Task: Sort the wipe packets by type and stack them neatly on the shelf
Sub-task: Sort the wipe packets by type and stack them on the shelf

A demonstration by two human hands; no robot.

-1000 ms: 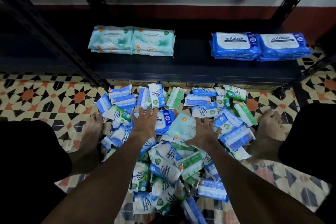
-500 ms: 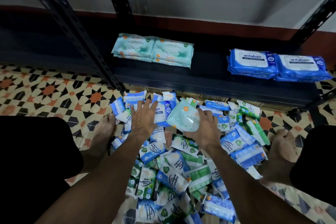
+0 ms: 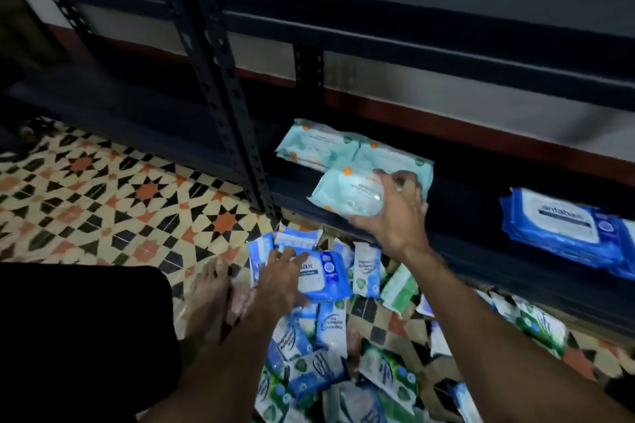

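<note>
Wipe packets: my right hand grip is clamped on a soft, light pale-teal packet just before the teal stack; I'd pinch its edges. Left hand lies spread, unclenched, on a blue packet below.

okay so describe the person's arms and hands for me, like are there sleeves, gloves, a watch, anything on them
Both forearms are bare as far as the frame shows: no sleeves reach them. The left hand and right hand wear no gloves, and no watch, bracelet or ring is visible on the wrists or fingers, though the picture is dim and somewhat blurred. Dark clothing covers the left knee, and the foot beside it is bare.
</note>
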